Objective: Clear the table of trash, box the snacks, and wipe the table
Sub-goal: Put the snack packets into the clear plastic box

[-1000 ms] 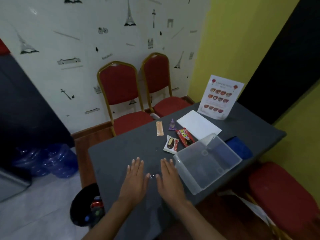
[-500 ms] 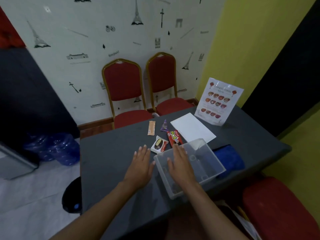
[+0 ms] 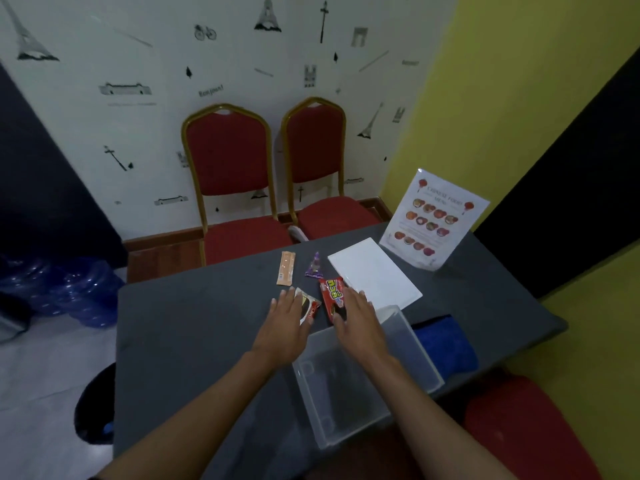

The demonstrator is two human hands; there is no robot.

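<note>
On the dark grey table (image 3: 194, 327) lie several snacks: an orange sachet (image 3: 286, 268), a small purple triangular packet (image 3: 314, 267), a white wrapper with a dark biscuit picture (image 3: 309, 308) and a red packet (image 3: 331, 293). My left hand (image 3: 284, 320) lies flat with its fingers over the white wrapper's left edge. My right hand (image 3: 358, 317) reaches flat over the lower end of the red packet. A clear plastic box (image 3: 363, 410) stands open under my right forearm. Its white lid (image 3: 374, 271) lies behind the snacks. A blue cloth (image 3: 446, 341) sits right of the box.
A standing menu card (image 3: 434, 220) is at the table's far right. Two red chairs (image 3: 235, 181) stand behind the table against the wall. A black bin (image 3: 95, 407) sits on the floor by the table's left edge. A red seat (image 3: 526, 431) is at lower right.
Both hands have moved forward from the near table surface to the snacks. The left now touches the white wrapper and the right covers the red packet's end.
</note>
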